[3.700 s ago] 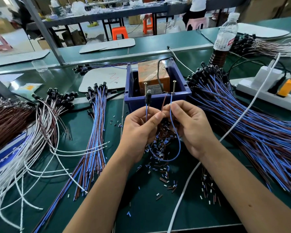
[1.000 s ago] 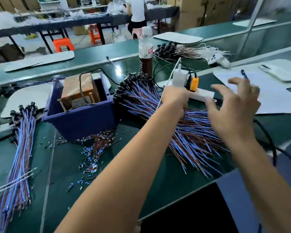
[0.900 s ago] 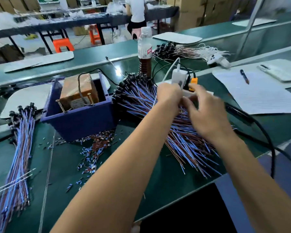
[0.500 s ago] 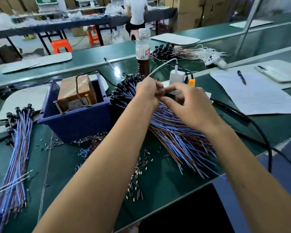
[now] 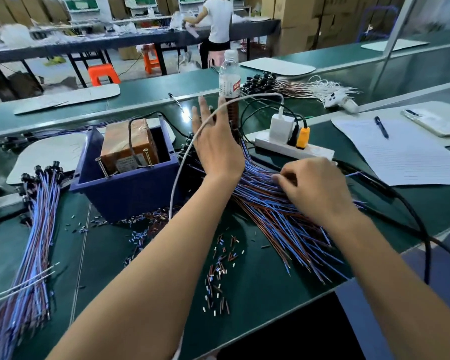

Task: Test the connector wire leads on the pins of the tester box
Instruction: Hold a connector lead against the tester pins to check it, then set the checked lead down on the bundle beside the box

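Right hand (image 5: pixel 315 188) fingers (image 5: pixel 279 178) in wire leads (image 5: pixel 270 211) | left hand (image 5: pixel 216 144) spread above

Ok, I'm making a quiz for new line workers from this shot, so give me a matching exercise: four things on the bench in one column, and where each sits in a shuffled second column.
Things:
1. pen
2. orange plug
3. tester box
4. water bottle

Places:
A. inside the blue bin
B. lying on the lined paper
C. upright behind the open left hand
D. plugged into the white power strip

Pairs: 1-B, 2-D, 3-A, 4-C
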`<state>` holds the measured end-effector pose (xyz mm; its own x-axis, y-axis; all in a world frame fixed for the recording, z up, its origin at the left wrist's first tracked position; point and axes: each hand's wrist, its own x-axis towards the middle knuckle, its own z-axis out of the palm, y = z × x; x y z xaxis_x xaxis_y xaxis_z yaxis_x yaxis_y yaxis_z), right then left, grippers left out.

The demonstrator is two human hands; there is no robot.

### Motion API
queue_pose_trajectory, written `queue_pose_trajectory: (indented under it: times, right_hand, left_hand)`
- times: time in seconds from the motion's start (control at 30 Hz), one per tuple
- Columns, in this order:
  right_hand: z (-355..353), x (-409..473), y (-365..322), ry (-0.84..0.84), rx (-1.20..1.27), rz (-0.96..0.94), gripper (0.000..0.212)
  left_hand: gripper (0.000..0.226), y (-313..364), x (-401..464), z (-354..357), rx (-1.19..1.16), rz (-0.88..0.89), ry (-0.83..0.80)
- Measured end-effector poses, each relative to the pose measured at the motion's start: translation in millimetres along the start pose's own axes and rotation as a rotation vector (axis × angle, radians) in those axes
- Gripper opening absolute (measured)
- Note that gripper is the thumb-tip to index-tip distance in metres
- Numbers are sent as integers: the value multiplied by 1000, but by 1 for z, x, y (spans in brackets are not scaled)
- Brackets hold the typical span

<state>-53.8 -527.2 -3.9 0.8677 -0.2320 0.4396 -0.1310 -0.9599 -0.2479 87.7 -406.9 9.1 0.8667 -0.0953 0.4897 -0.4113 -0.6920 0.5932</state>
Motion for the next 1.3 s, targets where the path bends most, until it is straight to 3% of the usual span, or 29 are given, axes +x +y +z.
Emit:
queue_pose_trajectory:
  times: [0.17,0.27,0.37,0.43,0.5,0.57,0.63,0.73,0.8,0.83,0.9,0.97,1.1,1.3]
  right_hand:
    - [15,-2,-5,131,43,50,15]
    - [17,1,-20,178,87,50,11]
    - [13,4,-53,416,242,-24,8]
    - [12,4,-90,495,366,-101,8]
    - [14,-1,-128,479,487,-193,6]
    - [21,-8,-166,347,567,-281,7]
    - [31,-15,-203,90,552,-373,9]
    - [55,-26,-255,-253,256,-569,15]
    - [67,-25,-284,-367,191,-620,16]
    - [73,-21,-295,-401,181,-623,18]
    - [89,-11,-311,-500,162,-601,24]
    - [103,0,-323,-631,92,-582,26]
    - [118,11,-335,-757,56,-550,23]
    - [118,12,-341,-775,41,-527,25]
  left_hand:
    - [100,-6,-17,-3,245,152,-183]
    - [77,-8,-38,-19,77,172,-307]
    - [58,-15,-55,-60,-216,153,-404]
    - [34,-31,-66,-96,-316,268,-292]
    - [13,-56,-77,-125,-269,359,-103]
    - [13,-91,-87,-152,-224,293,105]
    - [20,-127,-88,-177,-256,130,319]
    - [21,-185,-69,-205,-69,-189,550]
    - [17,-224,-57,-217,306,-420,431]
    - [27,-239,-54,-220,438,-505,311]
    - [51,-260,-55,-222,530,-624,109]
    - [55,-268,-58,-219,520,-656,40]
    - [35,-271,-53,-219,448,-646,74]
    - [20,-271,-54,-223,279,-691,246]
